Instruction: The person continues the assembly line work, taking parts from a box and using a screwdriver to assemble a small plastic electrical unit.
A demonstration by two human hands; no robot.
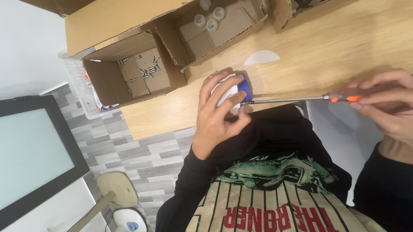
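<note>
Shirt: cream jersey with dark pinstripes and a green print [276, 210] fills the near edge of the view, black sleeves running up to both hands.
Left hand [218, 114]: wrapped over a small white-and-blue round part [237, 89] at the near edge of the desk, fingers curled across its top, thumb tucked underneath; the grip is pressed around the part.
Right hand [392, 106]: at the right side of the scene, fingers pinching the orange handle of a screwdriver [298, 99].
Screwdriver: lies level, its long steel shaft reaching left, tip touching the blue end of the part.
Desk [337, 52]: light wood, carrying the boxes along its far side.
Paper disc: a white half-round piece [262, 57] lies flat on the desk, just beyond the part.
Screw box: open cardboard box [132, 72] at the left, holding loose small dark screws.
Roller box: open cardboard box [214, 22] further back, holding several white round pieces.
Far-right box: another cardboard box [292, 7], contents too cropped to tell.
Floor: grey plank pattern [132, 150] below the desk, with a dark-framed pale panel [22, 160] at the near left.
</note>
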